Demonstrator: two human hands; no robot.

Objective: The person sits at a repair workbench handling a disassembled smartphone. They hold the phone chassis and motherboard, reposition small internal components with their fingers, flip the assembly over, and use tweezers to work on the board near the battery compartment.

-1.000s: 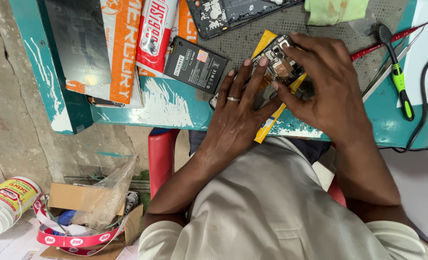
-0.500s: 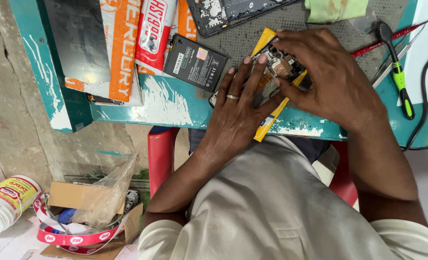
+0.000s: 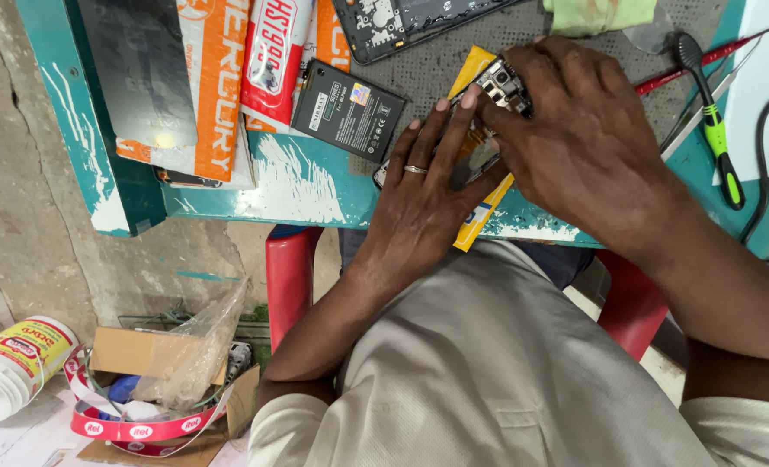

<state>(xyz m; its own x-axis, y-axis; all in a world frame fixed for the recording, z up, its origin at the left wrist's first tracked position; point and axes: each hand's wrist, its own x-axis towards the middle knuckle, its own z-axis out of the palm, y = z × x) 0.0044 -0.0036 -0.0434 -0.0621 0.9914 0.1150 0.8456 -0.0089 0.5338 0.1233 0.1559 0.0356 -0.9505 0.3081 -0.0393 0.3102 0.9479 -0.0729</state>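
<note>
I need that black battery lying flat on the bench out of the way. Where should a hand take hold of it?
Pinch the black battery across its two long edges, coming from above. It lies flat and slanted on the teal bench, apart from the left hand; its upper end sits close to the red packet, so grip nearer the lower end.

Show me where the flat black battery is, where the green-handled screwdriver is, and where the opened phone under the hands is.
flat black battery [image 3: 348,109]: head view, middle of its top face.
green-handled screwdriver [image 3: 720,143]: head view, on the green part of the handle.
opened phone [image 3: 504,84]: head view, on the exposed metal camera end.
</note>
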